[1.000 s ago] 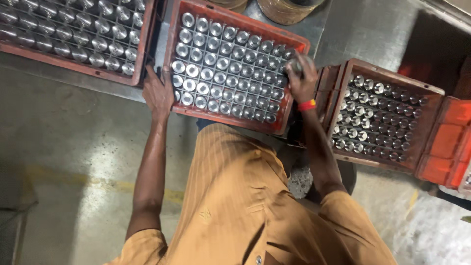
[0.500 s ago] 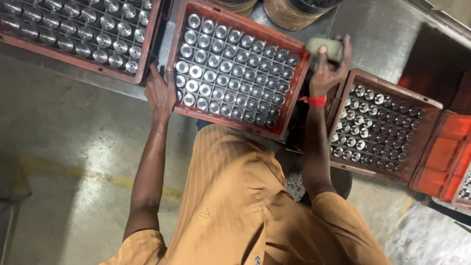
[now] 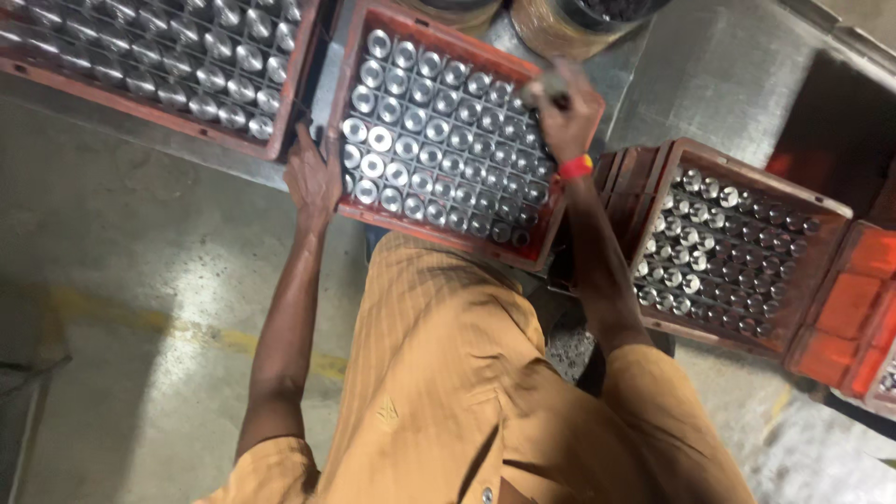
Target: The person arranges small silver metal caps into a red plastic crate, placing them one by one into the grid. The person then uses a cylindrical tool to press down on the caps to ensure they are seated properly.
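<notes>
Here my left hand (image 3: 313, 177) grips the near-left rim of the red crate (image 3: 569, 201) to steady it. My right hand (image 3: 565, 117) is closed around one metal cylinder (image 3: 546, 89), held just above the far-right rows, clear of its packed neighbours.

Right hand (image 3: 567, 117) is motion-blurred, so the metal piece (image 3: 546, 89) it's pinching is hard to make out. Far-left crate (image 3: 140, 112) and the 2 drums (image 3: 523, 14) get cropped by the top edge.

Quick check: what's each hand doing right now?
Left hand: grips the near-left edge of the middle red crate.
Right hand: closed on a small metal cylinder.
</notes>
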